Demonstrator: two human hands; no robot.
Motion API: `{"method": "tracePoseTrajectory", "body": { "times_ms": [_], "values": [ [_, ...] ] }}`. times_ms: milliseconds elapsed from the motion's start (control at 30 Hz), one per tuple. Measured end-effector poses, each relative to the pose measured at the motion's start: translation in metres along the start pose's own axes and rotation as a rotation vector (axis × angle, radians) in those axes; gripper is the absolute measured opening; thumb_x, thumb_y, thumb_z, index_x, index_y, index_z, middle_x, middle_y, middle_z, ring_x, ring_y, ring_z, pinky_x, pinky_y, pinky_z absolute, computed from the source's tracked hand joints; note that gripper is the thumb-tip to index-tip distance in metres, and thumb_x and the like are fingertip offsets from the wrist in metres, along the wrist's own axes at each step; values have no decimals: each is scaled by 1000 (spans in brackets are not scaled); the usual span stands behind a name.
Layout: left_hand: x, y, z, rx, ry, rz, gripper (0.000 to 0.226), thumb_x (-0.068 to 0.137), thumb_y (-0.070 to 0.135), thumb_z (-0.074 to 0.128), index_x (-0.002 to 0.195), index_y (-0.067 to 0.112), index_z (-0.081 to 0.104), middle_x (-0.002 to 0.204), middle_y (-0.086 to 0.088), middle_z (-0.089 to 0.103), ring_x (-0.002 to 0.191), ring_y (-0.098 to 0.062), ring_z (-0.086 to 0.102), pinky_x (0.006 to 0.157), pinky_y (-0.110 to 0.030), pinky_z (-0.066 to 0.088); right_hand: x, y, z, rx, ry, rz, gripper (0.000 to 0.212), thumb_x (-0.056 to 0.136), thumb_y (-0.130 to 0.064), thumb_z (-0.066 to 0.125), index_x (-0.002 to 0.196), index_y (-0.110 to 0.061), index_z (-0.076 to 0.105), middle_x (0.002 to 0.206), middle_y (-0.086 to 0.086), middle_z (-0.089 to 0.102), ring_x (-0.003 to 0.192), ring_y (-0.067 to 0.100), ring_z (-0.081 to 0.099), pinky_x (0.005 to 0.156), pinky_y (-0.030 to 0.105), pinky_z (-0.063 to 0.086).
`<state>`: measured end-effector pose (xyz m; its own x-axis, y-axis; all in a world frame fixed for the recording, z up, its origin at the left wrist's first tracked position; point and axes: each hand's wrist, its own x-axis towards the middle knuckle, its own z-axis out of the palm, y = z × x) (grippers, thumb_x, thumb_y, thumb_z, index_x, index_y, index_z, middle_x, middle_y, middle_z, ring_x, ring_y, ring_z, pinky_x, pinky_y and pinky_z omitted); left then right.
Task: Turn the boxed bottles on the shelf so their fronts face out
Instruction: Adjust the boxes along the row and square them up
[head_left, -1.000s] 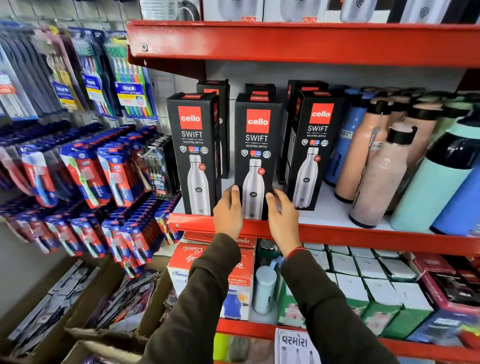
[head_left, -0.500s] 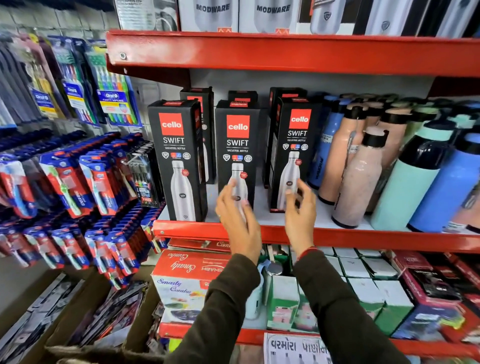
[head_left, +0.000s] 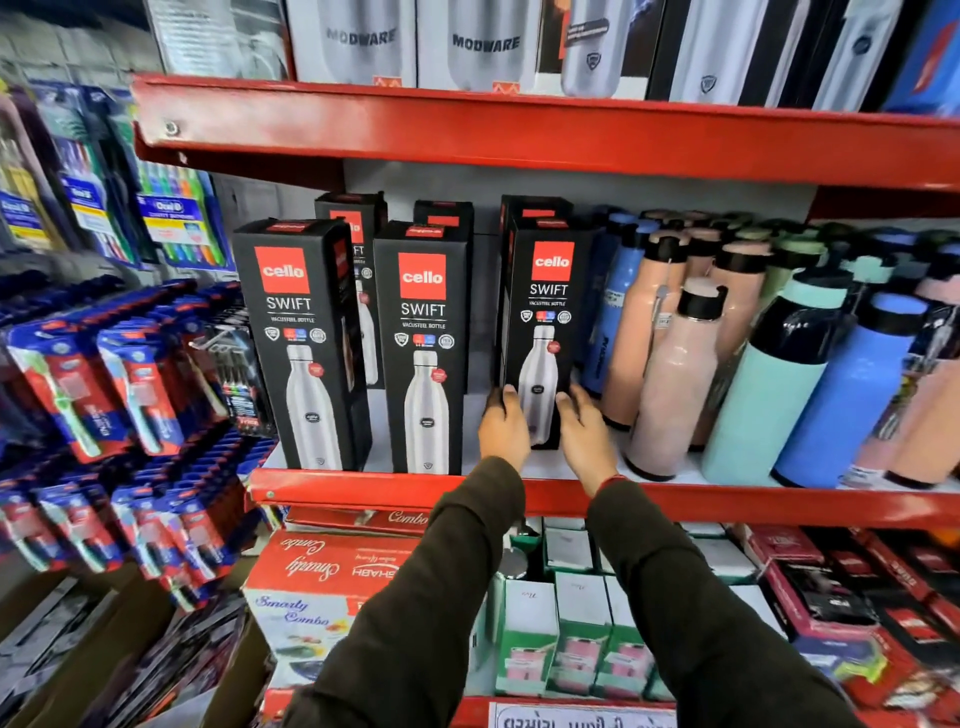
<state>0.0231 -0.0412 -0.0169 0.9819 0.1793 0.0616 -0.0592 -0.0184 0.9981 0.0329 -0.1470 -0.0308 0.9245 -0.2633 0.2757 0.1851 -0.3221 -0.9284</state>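
Observation:
Three black Cello Swift boxes stand along the front of the red shelf (head_left: 363, 491). The left box (head_left: 298, 343) and the middle box (head_left: 423, 348) show their fronts straight out. The right box (head_left: 543, 322) stands a little further back, turned slightly to the left. My left hand (head_left: 503, 423) grips its lower left edge and my right hand (head_left: 584, 434) presses against its lower right side. Both hands hide the bottom of that box. More black boxes (head_left: 353, 218) stand in a row behind, mostly hidden.
Loose bottles in pink (head_left: 670, 395), teal (head_left: 769, 395) and blue (head_left: 852, 395) crowd the shelf right of the boxes. A red shelf (head_left: 519, 135) hangs overhead. Toothbrush packs (head_left: 104, 384) hang at the left. Boxed goods fill the shelf below.
Both hands moved right, from the middle box to the right box, and closed on its lower sides. The camera view came closer and tilted up.

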Motion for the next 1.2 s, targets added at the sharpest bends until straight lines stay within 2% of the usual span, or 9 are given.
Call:
{"method": "tracePoseTrajectory", "body": {
  "times_ms": [167,300,367,433,500,667,767,833,1200],
  "values": [
    [3,-4,-3,13,34,36,40,106,29,37,132,5,57,135,-18,60,127,-34,54,100,-26,38,-1,3,-3,-7,65,-42,39,101,-22,47,137,-7,52,141,14,54,130,26,50,96,18,31],
    [-4,-6,-4,24,98,55,38,105,29,40,124,4,62,127,-18,65,120,-33,58,89,-20,36,-7,3,-8,-17,94,-68,36,99,-25,51,131,-9,58,132,11,61,120,20,56,90,15,33],
    [-10,-7,-5,22,123,58,38,105,30,41,122,4,63,124,-18,67,118,-32,59,87,-20,35,-13,3,-10,-20,109,-84,35,99,-25,52,129,-9,59,124,6,62,111,13,54,87,7,33],
    [-16,-8,-7,22,145,58,39,104,32,42,124,5,63,123,-16,67,117,-31,60,87,-20,36,-21,3,-13,-8,115,-97,34,98,-25,53,128,-9,60,113,-1,59,106,8,51,76,-6,29],
    [-23,-10,-10,33,152,55,41,103,35,43,125,7,62,122,-13,68,115,-27,60,87,-20,36,-30,2,-15,-4,111,-103,32,99,-26,53,126,-11,61,109,-5,59,103,9,54,70,-9,30],
    [-37,-16,-19,64,151,84,39,100,42,47,121,13,64,115,-4,69,99,-13,55,87,-23,37,-49,1,-21,-21,122,-118,26,98,-30,53,118,-19,63,99,-5,64,88,2,58,72,-4,36],
    [-44,-18,-21,71,166,90,39,100,44,48,120,14,64,111,-1,68,99,-14,56,87,-23,36,-57,0,-24,-28,116,-109,26,98,-35,52,119,-23,63,100,-6,64,91,5,60,86,19,44],
    [-48,-18,-23,75,160,94,40,99,45,48,120,15,64,114,-2,69,99,-12,55,88,-23,37,-61,-1,-26,-27,112,-101,28,98,-36,51,120,-23,62,103,-5,63,97,11,60,89,26,45],
    [-65,-11,-24,96,160,83,42,99,46,48,120,14,64,116,-3,70,99,-14,58,89,-24,39,-73,-9,-33,-113,129,-100,28,99,-33,50,118,-18,64,101,1,67,93,13,59,86,24,40]
  ]
}}
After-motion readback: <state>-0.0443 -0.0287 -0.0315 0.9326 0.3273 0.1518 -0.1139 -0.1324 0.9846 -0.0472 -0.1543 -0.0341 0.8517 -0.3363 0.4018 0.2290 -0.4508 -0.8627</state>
